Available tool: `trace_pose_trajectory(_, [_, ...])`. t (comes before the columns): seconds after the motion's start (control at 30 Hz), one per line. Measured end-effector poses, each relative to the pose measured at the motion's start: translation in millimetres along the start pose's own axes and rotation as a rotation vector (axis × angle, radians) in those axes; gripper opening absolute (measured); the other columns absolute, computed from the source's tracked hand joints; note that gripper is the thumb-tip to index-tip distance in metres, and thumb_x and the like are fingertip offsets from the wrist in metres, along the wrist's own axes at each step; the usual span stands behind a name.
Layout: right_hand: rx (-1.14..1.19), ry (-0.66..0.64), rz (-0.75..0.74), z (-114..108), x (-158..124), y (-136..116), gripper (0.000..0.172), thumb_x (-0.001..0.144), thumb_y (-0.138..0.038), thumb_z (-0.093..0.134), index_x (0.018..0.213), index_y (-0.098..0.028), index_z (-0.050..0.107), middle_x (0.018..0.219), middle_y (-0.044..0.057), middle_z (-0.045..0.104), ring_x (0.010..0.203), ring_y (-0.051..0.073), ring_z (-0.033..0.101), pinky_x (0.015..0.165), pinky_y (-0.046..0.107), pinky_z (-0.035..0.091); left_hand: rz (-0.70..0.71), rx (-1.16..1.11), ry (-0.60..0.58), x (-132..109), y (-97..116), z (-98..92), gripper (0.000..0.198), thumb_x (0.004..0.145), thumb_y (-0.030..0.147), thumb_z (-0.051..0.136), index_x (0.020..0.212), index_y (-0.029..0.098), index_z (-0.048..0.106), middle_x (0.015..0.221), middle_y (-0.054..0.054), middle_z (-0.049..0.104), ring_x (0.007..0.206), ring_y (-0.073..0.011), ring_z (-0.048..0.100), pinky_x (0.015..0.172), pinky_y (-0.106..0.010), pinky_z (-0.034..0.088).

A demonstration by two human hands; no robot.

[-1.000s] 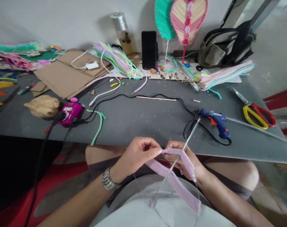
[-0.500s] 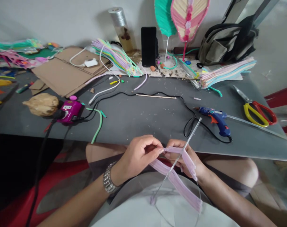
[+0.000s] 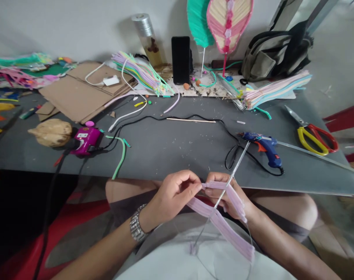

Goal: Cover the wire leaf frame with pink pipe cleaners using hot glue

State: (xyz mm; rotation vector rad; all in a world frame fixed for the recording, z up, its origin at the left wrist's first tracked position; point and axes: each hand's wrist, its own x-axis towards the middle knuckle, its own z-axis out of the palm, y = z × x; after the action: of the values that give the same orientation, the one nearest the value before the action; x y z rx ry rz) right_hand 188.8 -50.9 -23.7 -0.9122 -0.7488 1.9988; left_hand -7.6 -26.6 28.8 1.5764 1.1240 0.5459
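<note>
Grey worktable (image 3: 153,155), near edge: left hand (image 3: 172,198), fingers pressed together in a pinch on a lilac pipe-cleaner band (image 3: 223,223); right hand (image 3: 231,210), fingers curled and clamped on the same band, which crosses a thin steel rod (image 3: 238,163) above the lap. Pinch unchanged from a second earlier. Beyond: blue hot-glue gun (image 3: 267,153) right of the rod; yellow-and-red scissors (image 3: 317,140) further right; far edge, stacked pastel pipe cleaners (image 3: 277,91).

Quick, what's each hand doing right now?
Left hand: closed, pinching the pink pipe-cleaner strip.
Right hand: closed, holding the same strip and a thin metal rod.
</note>
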Motion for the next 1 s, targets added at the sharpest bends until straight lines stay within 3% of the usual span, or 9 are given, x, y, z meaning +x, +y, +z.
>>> trace_pose_trajectory(0.3, [0.002, -0.03, -0.007, 1, 0, -3, 0.04, 0.071, -0.042, 0.09, 0.069, -0.018, 0.058, 0.048, -0.01, 0.044, 0.041, 0.002, 0.024, 0.039, 0.018, 0.016, -0.097, -0.085, 0.025, 2, 5, 3.5, 0.019, 0.085, 0.032, 0.059, 0.075, 0.016, 0.063, 0.062, 0.002, 0.052, 0.057, -0.0101, 0.041, 0.052, -0.022, 0.031])
trace_pose_trajectory(0.57, [0.007, -0.032, -0.006, -3, -2, 0, 0.039, 0.072, -0.042, 0.089, 0.069, -0.018, 0.057, 0.049, -0.01, 0.043, 0.041, 0.003, 0.024, 0.039, 0.019, 0.016, -0.111, -0.087, 0.035, 2, 1, 5.6, 0.019, 0.086, 0.032, 0.06, 0.076, 0.016, 0.064, 0.063, 0.002, 0.052, 0.058, -0.0103, 0.042, 0.053, -0.022, 0.032])
trace_pose_trajectory(0.83, [0.045, -0.032, -0.02, -3, -1, 2, 0.041, 0.072, -0.038, 0.09, 0.067, -0.018, 0.055, 0.048, -0.01, 0.044, 0.041, 0.002, 0.024, 0.039, 0.018, 0.015, -0.041, 0.041, 0.09, 1, -5, 9.0, 0.022, 0.09, 0.032, 0.058, 0.078, 0.016, 0.068, 0.064, 0.0, 0.061, 0.057, -0.011, 0.047, 0.053, -0.022, 0.036])
trace_pose_trajectory(1.0, [0.051, -0.037, -0.034, -4, 1, 4, 0.04, 0.073, -0.039, 0.09, 0.069, -0.018, 0.056, 0.051, -0.009, 0.047, 0.041, 0.002, 0.026, 0.039, 0.018, 0.016, 0.042, 0.105, 0.163, 1, -8, 10.4, 0.024, 0.093, 0.024, 0.05, 0.092, 0.016, 0.073, 0.068, -0.001, 0.067, 0.058, -0.0116, 0.053, 0.056, -0.022, 0.039])
